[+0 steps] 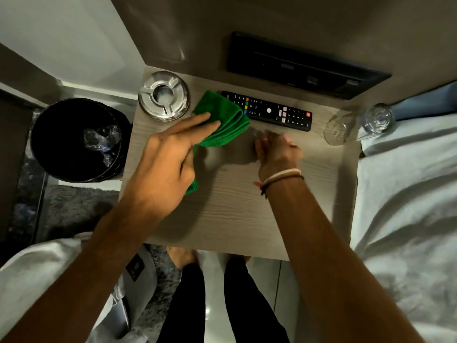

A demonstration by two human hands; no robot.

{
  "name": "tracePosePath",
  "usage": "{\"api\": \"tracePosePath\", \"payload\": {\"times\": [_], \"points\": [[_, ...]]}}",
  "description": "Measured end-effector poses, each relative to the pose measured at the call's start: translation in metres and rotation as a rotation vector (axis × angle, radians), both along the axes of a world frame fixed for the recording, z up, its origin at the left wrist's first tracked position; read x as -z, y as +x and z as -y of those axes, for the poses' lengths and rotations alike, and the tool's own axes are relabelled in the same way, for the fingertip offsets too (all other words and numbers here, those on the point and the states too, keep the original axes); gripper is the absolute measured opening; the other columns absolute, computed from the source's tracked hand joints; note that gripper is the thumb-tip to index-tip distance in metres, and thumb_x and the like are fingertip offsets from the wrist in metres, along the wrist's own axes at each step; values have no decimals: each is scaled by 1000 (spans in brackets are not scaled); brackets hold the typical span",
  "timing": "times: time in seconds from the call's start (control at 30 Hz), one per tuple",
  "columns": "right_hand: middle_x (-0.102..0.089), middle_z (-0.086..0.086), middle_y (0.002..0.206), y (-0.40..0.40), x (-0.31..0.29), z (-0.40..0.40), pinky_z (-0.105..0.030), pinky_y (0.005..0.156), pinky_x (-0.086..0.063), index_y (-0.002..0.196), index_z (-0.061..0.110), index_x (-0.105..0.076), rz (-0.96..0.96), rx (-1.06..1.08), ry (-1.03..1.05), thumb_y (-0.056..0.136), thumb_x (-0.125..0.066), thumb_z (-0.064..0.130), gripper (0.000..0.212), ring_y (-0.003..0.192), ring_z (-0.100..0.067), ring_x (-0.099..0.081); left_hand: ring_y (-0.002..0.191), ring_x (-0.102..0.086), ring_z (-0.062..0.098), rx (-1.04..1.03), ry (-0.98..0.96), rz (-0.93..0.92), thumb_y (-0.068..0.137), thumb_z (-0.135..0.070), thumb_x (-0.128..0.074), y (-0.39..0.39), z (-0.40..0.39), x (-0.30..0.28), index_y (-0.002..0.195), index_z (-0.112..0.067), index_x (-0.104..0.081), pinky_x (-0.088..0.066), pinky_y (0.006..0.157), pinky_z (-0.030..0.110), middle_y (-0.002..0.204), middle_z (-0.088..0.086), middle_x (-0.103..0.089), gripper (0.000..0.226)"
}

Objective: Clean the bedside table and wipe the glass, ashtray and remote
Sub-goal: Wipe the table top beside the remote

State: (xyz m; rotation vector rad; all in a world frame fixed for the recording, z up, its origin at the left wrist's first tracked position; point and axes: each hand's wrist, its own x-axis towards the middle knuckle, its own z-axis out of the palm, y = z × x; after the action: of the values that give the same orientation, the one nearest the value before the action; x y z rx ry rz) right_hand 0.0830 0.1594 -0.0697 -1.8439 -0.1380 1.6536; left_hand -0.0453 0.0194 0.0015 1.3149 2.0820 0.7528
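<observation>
A folded green cloth (pixel 226 122) is held in my left hand (pixel 170 154) above the left middle of the light wood bedside table (pixel 235 214). My right hand (pixel 277 149) hovers blurred just right of the cloth, fingers curled, nothing visible in it. A black remote (pixel 279 112) lies along the back of the table, its left end under the cloth. A shiny metal ashtray (pixel 163 95) sits at the back left corner. A clear drinking glass (pixel 356 125) stands at the back right corner.
A black waste bin (pixel 79 139) with a plastic liner stands on the floor left of the table. A white bed (pixel 408 206) lies along the right side. A dark panel (pixel 304 65) is set in the wall behind. My legs stand at the front edge.
</observation>
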Motion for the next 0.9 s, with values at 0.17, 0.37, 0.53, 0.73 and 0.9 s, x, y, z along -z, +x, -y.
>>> {"api": "tracePosePath", "payload": {"times": [0.17,0.37,0.53,0.73,0.9], "points": [[-72,-9,119,5,-32,33,-50,97,-55,126,16,-66,-374,-801,-54,86,-51,73,71,114,-28,-69,130,-57,21,-26,-1,68,85,13,-54,24,13,-7,158,-31,-13,-45,113,39,156,1,-45,94],[-77,-7,110,-19,-64,50,-38,80,-62,131,9,-62,-433,-898,234,96,-63,10,35,100,-20,-74,145,-38,9,-149,111,189,84,-25,-78,28,39,-21,158,-24,10,-41,116,29,165,0,-27,115],[-75,-14,115,-44,-109,57,-38,81,-61,131,0,-59,-707,-1005,223,96,-58,0,35,103,-26,-75,130,-58,9,-424,213,775,74,-20,-84,-17,80,-53,147,-14,-43,-52,102,22,139,-1,-63,84],[-77,-10,109,-98,-156,118,-45,82,-62,121,5,-66,-513,-1180,440,94,-66,4,28,101,-25,-76,99,-76,14,-422,188,896,71,-11,-76,-49,171,-90,114,-20,-71,-60,76,19,107,-3,-79,44],[-77,-6,101,-139,-174,208,-42,76,-64,116,7,-69,-401,-1349,652,94,-67,6,22,94,-21,-76,101,-75,12,-571,224,851,86,-22,-65,-57,268,-116,112,-19,-73,-58,79,16,107,-3,-79,27]]}}
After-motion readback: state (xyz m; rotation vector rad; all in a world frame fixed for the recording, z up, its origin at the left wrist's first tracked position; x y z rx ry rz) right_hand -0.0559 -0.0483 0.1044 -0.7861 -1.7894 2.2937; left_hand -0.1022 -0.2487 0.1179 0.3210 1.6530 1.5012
